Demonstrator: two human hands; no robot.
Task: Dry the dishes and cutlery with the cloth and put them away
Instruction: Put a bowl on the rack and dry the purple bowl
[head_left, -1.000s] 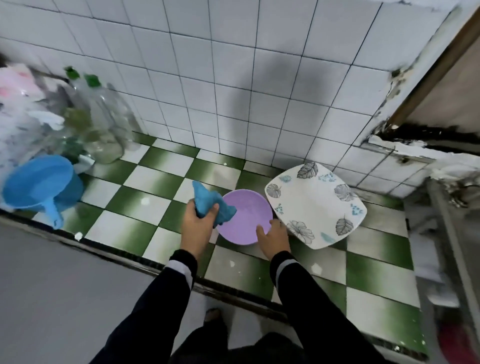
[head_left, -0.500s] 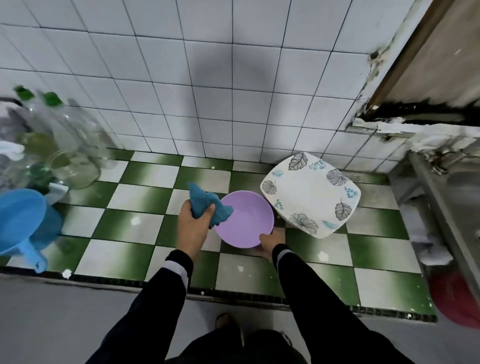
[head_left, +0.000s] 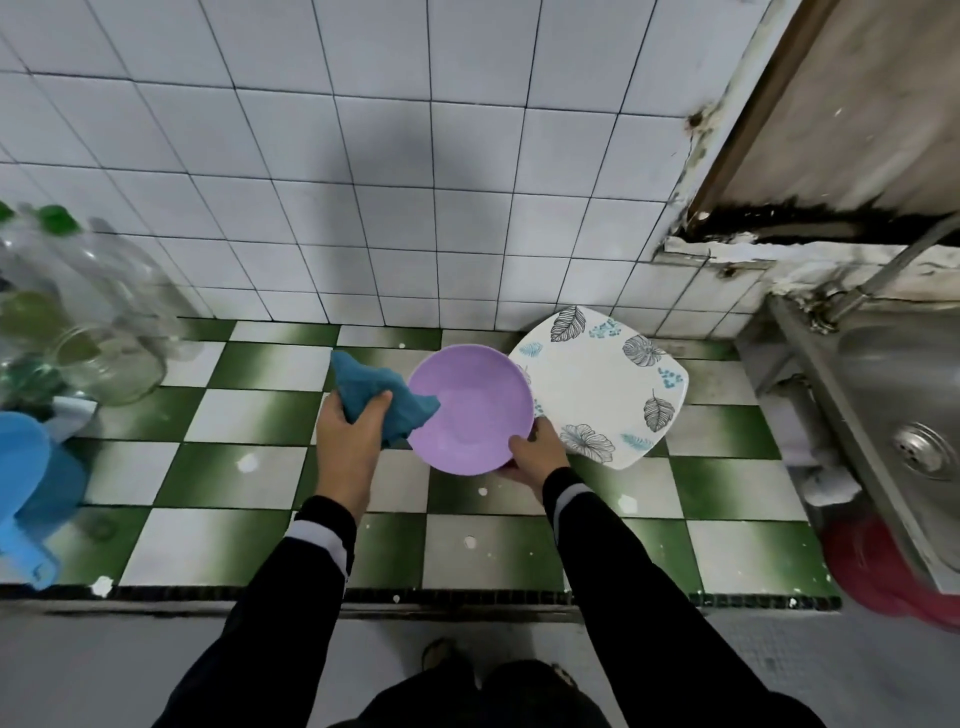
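Checked green-and-white counter (head_left: 249, 452) runs left to right under you, with a tiled wall at the far side. A steel sink (head_left: 893, 395) sits at the right end, and clear bottles (head_left: 104, 312) and a blue scoop (head_left: 31, 483) at the left.

Square leaf-print plate (head_left: 597, 384) sits at the far right of the counter, just beside the bowl. You can't tell from here whether it lies flat or leans on the wall. No hand is on it.

Purple bowl (head_left: 470, 410) is at centre, tipped so its inside faces you. Its right edge overlaps the plate in view.

Blue cloth (head_left: 374, 389) is bunched at the bowl's left rim, with one corner lapping over into the bowl.

Your left hand (head_left: 347, 441) is curled round the cloth, gripping it in a wad. Your right hand (head_left: 537, 454) grips the bowl's near-right rim, thumb over the edge and fingers underneath.

Progress, as a judgement: early. The bowl looks like the item in hand, with the wipe only starting at the rim. The plate is not yet handled, no cutlery is in sight, and nothing shows as put away. No storage spot is visible either.
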